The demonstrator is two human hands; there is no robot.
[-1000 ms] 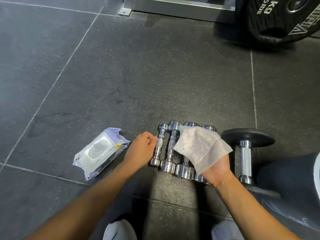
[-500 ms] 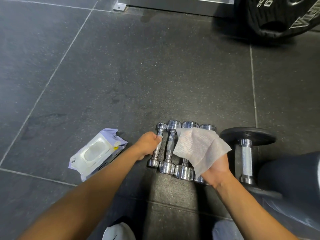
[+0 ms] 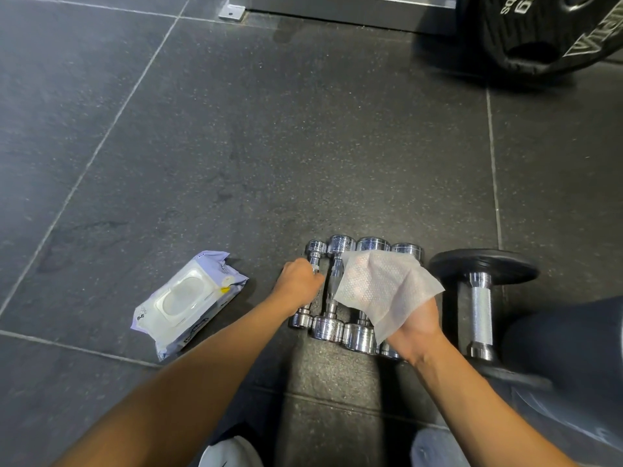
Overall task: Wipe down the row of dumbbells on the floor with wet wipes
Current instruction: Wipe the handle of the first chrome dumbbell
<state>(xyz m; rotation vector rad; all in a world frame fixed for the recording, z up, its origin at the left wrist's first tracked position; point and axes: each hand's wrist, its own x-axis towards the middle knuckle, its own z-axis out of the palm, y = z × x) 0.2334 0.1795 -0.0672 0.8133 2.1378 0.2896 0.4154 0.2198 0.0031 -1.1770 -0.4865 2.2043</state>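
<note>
Several small chrome dumbbells (image 3: 332, 328) lie side by side on the dark floor, handles pointing away from me. My left hand (image 3: 298, 284) grips the handle of the leftmost dumbbell (image 3: 315, 249). My right hand (image 3: 416, 326) hovers over the two rightmost chrome dumbbells with a white wet wipe (image 3: 381, 288) spread over its fingers, hiding them and the handles beneath. A larger dumbbell with black plates (image 3: 480, 305) lies just right of the row.
A wet-wipe pack (image 3: 187, 301) lies on the floor left of the row. A big black weight plate (image 3: 526, 32) and a metal rack base (image 3: 337, 6) stand at the far edge. My shoes (image 3: 229, 453) and dark-clad knee (image 3: 569, 352) are at the bottom.
My left hand moved right and closed around the leftmost dumbbell's handle. My right hand with the wipe stayed over the right end of the row.
</note>
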